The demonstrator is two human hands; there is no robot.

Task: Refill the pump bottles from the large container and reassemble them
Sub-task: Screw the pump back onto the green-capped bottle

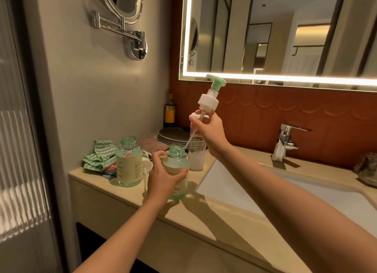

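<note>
- My left grip (163, 176) is closed round the front bottle (177, 160), with the thumb on one side and the fingers curled across its label. The bottle stands upright on the surface (130, 197), just left of the sink (228, 187), and its neck is uncapped.
- My right grip (210, 130) is raised above the sink's left corner. Its fingers are pinched round the stem of a pump head (209, 98), just below the white collar. The mint-green nozzle sits at the top and points left.
- The pump's thin dip tube (188, 142) slants down and left from my right grip. Its tip is at the rim of the front bottle's mouth; I cannot tell whether it is inside.
- Green-tinted bottles: two. The second bottle (128, 164) stands further left of the sink, also uncapped, and neither grip touches it.
- Pump heads: two. The second pump (147, 165) lies on the surface between the two bottles, partly hidden behind my left grip.
- Frosted clear bottles: one (195, 158). It stands at the sink's far-left corner, behind the front bottle, and my right grip hides its top.
- Cloths (95, 158): a heap furthest left of the sink, with a wavy green-and-white one on top. I cannot count them.
- Plates (173, 135): one dark stack, behind the bottles and left of the sink.
- Dark bottles: one (170, 113), with a yellow label, against the wall behind the plates.
- Taps: one (285, 140), chrome, behind the sink, with a lit mirror (285, 28) above it.
</note>
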